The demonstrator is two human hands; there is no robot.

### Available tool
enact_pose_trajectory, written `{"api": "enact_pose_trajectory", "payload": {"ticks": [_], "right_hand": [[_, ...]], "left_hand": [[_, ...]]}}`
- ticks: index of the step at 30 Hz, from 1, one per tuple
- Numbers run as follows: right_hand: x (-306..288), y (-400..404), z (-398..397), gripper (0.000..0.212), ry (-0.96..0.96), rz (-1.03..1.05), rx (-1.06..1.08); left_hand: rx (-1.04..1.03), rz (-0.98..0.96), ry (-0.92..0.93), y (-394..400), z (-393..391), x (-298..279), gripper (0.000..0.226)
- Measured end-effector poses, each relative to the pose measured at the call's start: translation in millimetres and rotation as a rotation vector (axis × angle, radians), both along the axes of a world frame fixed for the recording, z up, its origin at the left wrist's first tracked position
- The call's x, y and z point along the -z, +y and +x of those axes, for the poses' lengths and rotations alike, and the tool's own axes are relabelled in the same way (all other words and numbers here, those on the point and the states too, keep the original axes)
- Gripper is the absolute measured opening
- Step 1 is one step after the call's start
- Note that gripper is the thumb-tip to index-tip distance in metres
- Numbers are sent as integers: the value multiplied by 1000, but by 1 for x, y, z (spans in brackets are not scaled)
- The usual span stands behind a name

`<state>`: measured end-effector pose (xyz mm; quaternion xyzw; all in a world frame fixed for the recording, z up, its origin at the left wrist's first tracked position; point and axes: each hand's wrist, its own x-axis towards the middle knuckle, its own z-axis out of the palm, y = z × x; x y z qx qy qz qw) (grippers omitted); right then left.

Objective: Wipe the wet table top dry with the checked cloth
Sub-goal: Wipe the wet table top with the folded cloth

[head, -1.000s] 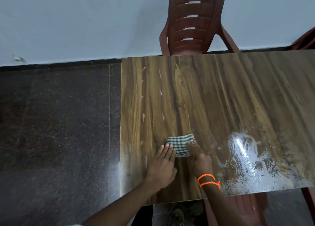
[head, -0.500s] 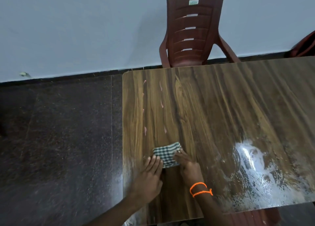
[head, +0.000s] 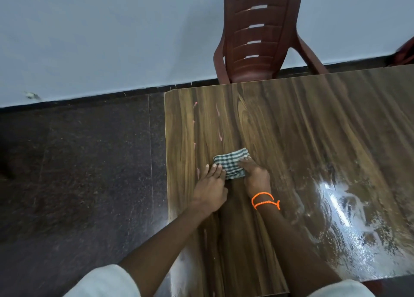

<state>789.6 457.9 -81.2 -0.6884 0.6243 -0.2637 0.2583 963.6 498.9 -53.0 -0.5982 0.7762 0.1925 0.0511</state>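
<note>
— Both hands are down on the table top (head: 291, 122)?
— Yes. The folded checked cloth (head: 230, 165) lies near the table's left edge. The left hand (head: 210, 190) rests flat, fingers stretched out, touching the cloth's left side. The right hand (head: 256, 178) presses on its right part, fingers seemingly spread; blur hides detail.
— And the wet?
— A shiny wet patch (head: 349, 229) sits well apart, to the right.

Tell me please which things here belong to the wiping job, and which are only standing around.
Belong to the job:
- checked cloth, folded, under both hands
- table top
- wet patch near the right front of the table
- left hand
- right hand

Only standing around:
- brown plastic chair behind the table
- orange wrist thread
</note>
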Motion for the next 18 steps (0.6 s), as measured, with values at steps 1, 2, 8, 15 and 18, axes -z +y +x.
{"api": "enact_pose_trajectory", "payload": {"ticks": [1,2,8,15,18], "right_hand": [[1,2,7,48,-6,4,-28],[2,7,12,49,-15,13,-51],[4,50,-7,48,4,-10,-114],[1,3,-34,57,98,-19,71],[-2,-41,-23,51,112,-1,83]], "left_hand": [[12,-7,-1,3,9,2,68],[29,-23,3,8,17,4,68],[73,-65,88,62,16,7,72],[45,-63,64,-1,-39,5,80],[-8,-66,38,-47,-41,3,81]]}}
